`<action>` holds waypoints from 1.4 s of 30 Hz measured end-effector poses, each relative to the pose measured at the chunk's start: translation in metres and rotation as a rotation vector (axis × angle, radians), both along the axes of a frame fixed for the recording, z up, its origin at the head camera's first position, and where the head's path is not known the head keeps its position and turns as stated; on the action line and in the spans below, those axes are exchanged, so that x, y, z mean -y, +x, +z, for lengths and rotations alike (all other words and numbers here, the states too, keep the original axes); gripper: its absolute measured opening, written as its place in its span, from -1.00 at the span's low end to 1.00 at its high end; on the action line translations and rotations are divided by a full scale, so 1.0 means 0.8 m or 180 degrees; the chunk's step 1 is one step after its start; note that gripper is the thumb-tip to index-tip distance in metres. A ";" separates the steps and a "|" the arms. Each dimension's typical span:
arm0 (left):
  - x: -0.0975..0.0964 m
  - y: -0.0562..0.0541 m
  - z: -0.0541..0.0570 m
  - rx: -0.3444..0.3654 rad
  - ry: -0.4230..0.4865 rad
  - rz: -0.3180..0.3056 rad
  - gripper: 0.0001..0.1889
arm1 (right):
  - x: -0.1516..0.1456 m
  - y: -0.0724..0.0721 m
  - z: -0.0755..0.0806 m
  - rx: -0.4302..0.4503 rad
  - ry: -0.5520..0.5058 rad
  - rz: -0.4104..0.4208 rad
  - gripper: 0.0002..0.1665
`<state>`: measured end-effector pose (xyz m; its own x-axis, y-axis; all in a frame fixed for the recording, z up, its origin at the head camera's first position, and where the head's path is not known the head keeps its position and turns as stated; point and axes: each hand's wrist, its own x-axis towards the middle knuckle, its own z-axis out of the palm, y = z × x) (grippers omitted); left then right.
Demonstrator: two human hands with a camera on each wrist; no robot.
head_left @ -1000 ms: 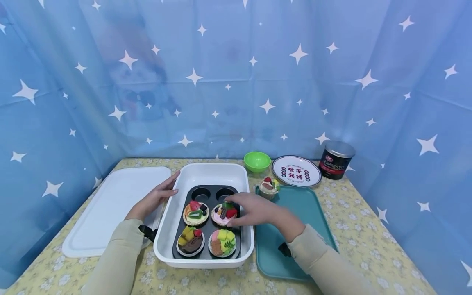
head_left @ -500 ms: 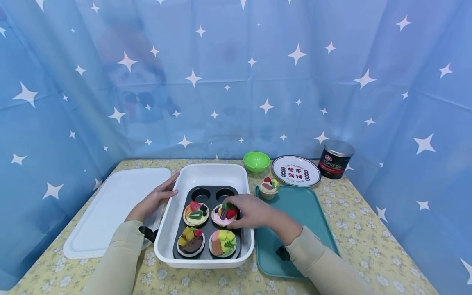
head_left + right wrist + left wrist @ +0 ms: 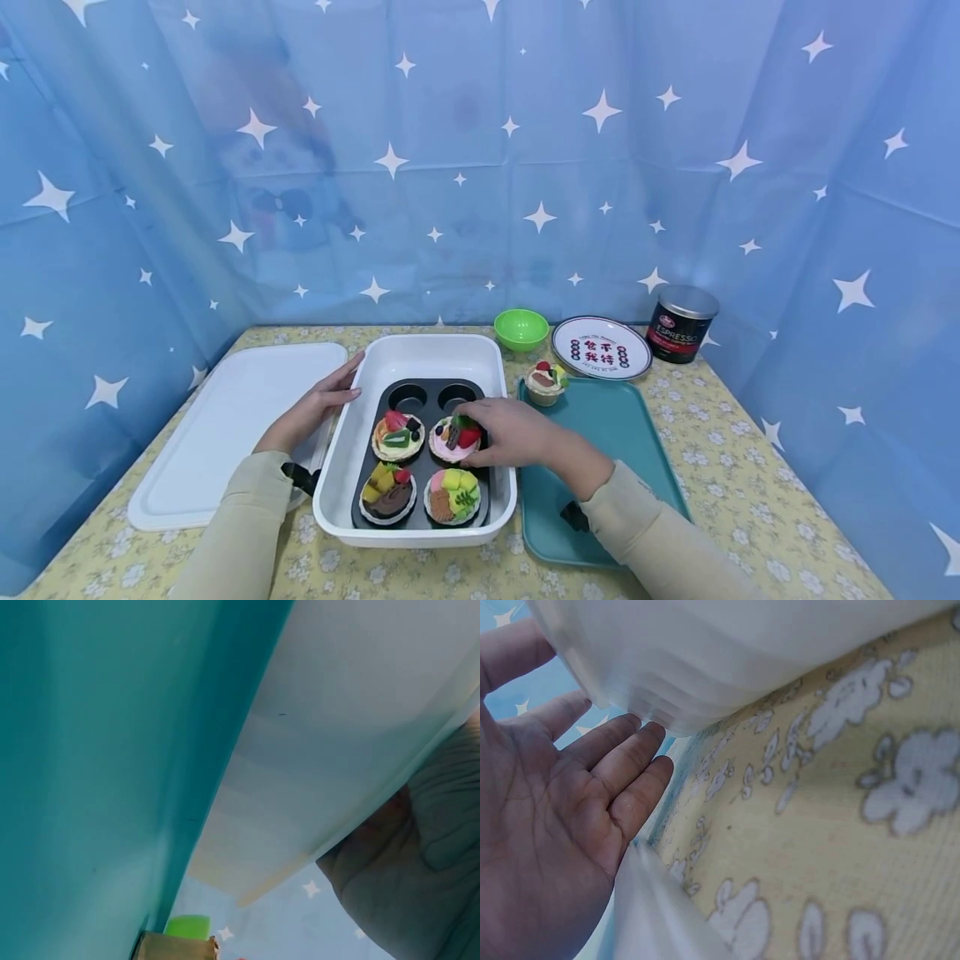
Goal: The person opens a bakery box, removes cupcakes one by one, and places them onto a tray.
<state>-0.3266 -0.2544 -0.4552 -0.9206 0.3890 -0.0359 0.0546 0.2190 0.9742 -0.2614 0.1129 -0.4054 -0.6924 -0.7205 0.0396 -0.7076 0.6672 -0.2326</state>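
Observation:
In the head view, my right hand point(image 3: 513, 433) reaches over the near right wall of a white basin point(image 3: 414, 537). Its thumb and fingers grip a fruit tart with pink cream point(image 3: 447, 451), which sits in a cup of a black muffin tin point(image 3: 420, 433). A kiwi-and-strawberry tart point(image 3: 398, 437), a chocolate tart point(image 3: 387, 493) and a yellow-and-pink tart point(image 3: 452, 496) fill other cups. My left hand point(image 3: 318, 408) rests against the basin's left side. The left wrist view shows its relaxed fingers point(image 3: 634, 761) at the white wall.
A teal tray point(image 3: 600, 433) lies to the right, with one more tart point(image 3: 546, 382) at its far left corner. Behind stand a green bowl point(image 3: 521, 330), a lettered plate point(image 3: 602, 348) and an espresso can point(image 3: 682, 325). A white lid point(image 3: 232, 433) lies at left.
My right fingers have closed in slightly around the pink-cream tart. The left hand and the basin stay in place; the head view shifts only a little.

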 end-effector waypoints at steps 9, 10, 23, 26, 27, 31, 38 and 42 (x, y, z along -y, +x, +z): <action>0.000 0.000 -0.001 0.0013 -0.0010 0.0033 -0.22 | -0.001 0.003 0.002 -0.0065 -0.0008 0.0060 -0.21; 0.000 0.000 -0.001 0.0003 -0.0017 0.0019 -0.23 | -0.001 0.004 0.002 -0.0082 -0.0011 0.0075 -0.20; 0.002 0.001 -0.001 -0.0033 0.0005 -0.0048 -0.24 | -0.002 0.005 0.002 -0.0196 -0.0069 0.0210 -0.22; 0.001 0.001 -0.001 -0.0030 0.0018 -0.0041 -0.24 | -0.001 0.005 0.002 -0.0276 -0.0042 0.0233 -0.23; 0.001 0.001 -0.001 -0.0017 0.0023 -0.0019 -0.25 | -0.002 0.004 0.002 -0.0306 -0.0034 0.0245 -0.23; 0.001 0.001 -0.002 -0.0027 0.0014 -0.0028 -0.26 | -0.002 0.003 0.001 -0.0440 -0.0009 0.0329 -0.23; 0.001 0.000 -0.002 -0.0029 0.0039 -0.0045 -0.26 | -0.004 0.003 0.002 -0.0723 -0.0049 0.0525 -0.24; 0.001 -0.001 -0.001 -0.0030 0.0002 -0.0029 -0.25 | -0.005 0.003 0.004 -0.0870 -0.0122 0.0585 -0.22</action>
